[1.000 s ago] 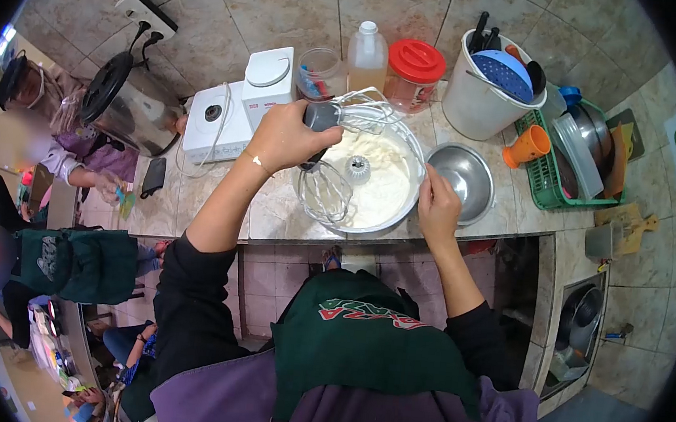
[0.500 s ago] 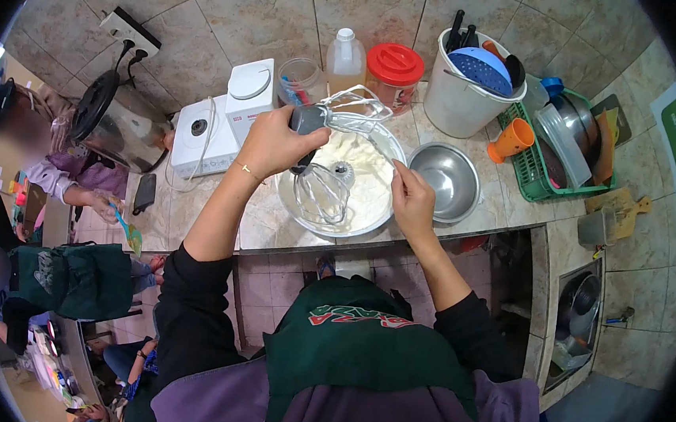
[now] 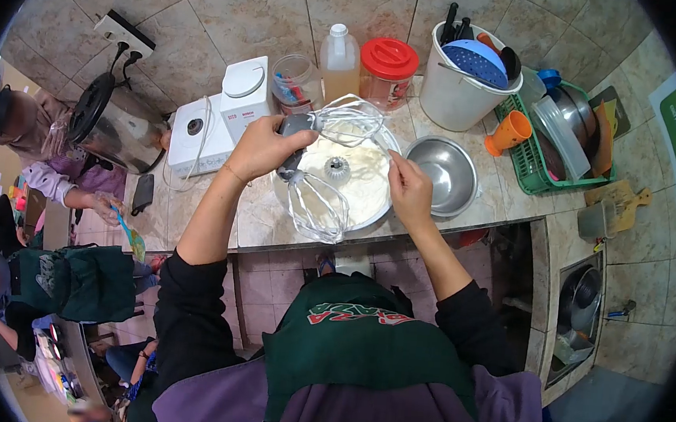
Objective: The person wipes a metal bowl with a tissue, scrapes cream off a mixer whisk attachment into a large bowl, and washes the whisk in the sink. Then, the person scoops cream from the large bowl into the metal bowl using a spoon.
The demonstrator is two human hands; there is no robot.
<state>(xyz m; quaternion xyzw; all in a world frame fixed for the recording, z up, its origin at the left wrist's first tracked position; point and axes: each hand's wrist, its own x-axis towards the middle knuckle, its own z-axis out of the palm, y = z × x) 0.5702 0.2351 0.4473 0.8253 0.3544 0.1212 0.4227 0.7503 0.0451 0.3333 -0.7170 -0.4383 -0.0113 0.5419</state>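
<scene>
My left hand [image 3: 263,150] grips the grey hub of a double whisk attachment [image 3: 317,208], holding it over a bowl of white cream [image 3: 365,193]. One wire whisk points to the right above the cream and the other hangs toward the counter's front edge; whitish residue clings to the wires. My right hand [image 3: 411,191] is closed at the bowl's right side around a slim pale tool [image 3: 384,145] that reaches toward the upper whisk. Its exact kind is hard to make out. A ridged centre post [image 3: 336,170] stands up in the cream.
Right of the cream is a steel bowl [image 3: 441,175]. A white mixer base [image 3: 201,137], a bottle [image 3: 339,64], a red-lidded jar [image 3: 388,72] and a utensil bucket [image 3: 464,102] line the wall. A green basket [image 3: 543,179] holds dishes. A co-worker's gloved hand [image 3: 106,207] is at left.
The whisk attachment in my left hand has shifted slightly left and toward the front, its lower whisk now over the bowl's front rim. My right hand has barely moved.
</scene>
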